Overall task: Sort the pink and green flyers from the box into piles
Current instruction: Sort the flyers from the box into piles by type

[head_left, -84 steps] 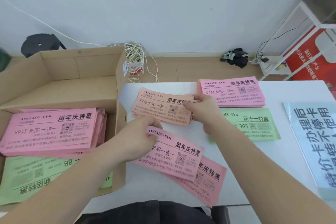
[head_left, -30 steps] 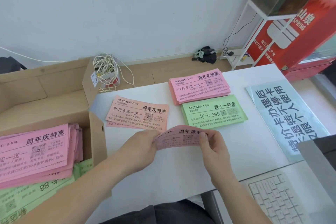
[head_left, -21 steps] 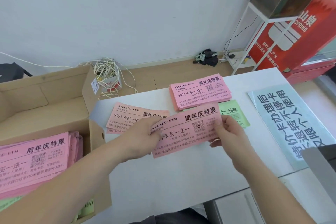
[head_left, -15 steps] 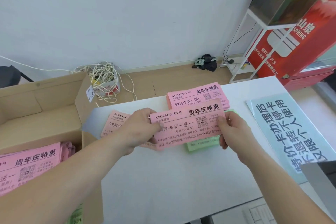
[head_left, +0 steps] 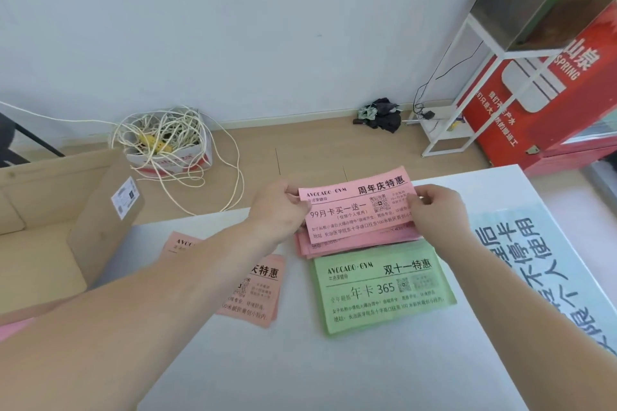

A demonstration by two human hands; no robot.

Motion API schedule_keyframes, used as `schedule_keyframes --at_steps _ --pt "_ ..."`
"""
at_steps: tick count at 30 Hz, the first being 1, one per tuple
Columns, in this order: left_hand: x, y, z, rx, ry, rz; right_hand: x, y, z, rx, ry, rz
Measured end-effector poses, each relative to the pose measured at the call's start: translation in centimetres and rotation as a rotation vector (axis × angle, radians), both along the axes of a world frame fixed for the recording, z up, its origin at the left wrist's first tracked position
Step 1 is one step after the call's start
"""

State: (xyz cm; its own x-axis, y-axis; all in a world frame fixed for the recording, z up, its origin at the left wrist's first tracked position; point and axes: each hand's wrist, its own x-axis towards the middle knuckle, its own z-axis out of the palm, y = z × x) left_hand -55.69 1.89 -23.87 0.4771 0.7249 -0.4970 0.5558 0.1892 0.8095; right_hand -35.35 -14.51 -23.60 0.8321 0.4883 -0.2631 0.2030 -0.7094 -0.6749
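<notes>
The left hand (head_left: 278, 210) was pinched on the left short end of a pink flyer (head_left: 357, 210). The right hand (head_left: 437, 210) was pinched on the right short end, with the thumb on top and the other fingers hidden under the paper. The flyer was held flat, just over the pink pile (head_left: 320, 248) near the far edge of the table (head_left: 300, 360). It was turned a little against the sheets below. Whether it was touching them yet could not be told. The flyer was judged to be very light and thin. It was thought soft enough to bend and flop if only one end was held, and easy to crease or tear. So it was best held by both short ends, as it was, with a soft pinch. It was best let go only once its edges were lined up with the pile. Smooth sheets like these were thought likely to slide off each other if pushed. The green pile (head_left: 384, 287) was laid just in front of the pink pile, with its far edge tucked close against it. A paler pink pile (head_left: 257, 294) was laid to the left of the green one, partly hidden by the left arm. The cardboard box (head_left: 100, 220) was set past the left edge of the table, and a bit of pink was seen low in it, so more sorting was judged to be left.
</notes>
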Motion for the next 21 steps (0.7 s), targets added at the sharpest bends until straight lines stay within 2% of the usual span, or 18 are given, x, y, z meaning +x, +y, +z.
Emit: schedule_keyframes --at_steps 6,10,12,14,17,19,21 --pt "-0.1 0.3 -0.2 0.054 0.025 -0.032 0.0 0.0 -0.4 -0.033 -0.052 0.036" --pt "-1.0 -0.1 0.6 0.069 0.002 -0.050 -0.9 -1.1 -0.2 0.039 0.004 0.013" --pt "-0.9 -0.4 1.3 0.014 -0.043 -0.043 -1.0 -1.6 -0.1 0.098 -0.010 0.009" --pt "0.0 -0.7 2.2 -0.076 -0.113 -0.021 -0.3 -2.0 0.4 0.256 0.047 -0.082" --pt "2.5 -1.3 3.0 -0.180 -0.185 -0.004 1.3 -2.5 1.0 0.469 0.270 -0.320" --pt "4.3 -2.0 3.1 -0.191 -0.196 -0.056 2.8 -3.0 1.1 0.405 0.244 -0.358" --pt "5.6 -2.7 2.5 -0.112 -0.154 -0.160 4.6 -3.9 1.2 0.349 0.165 -0.386"
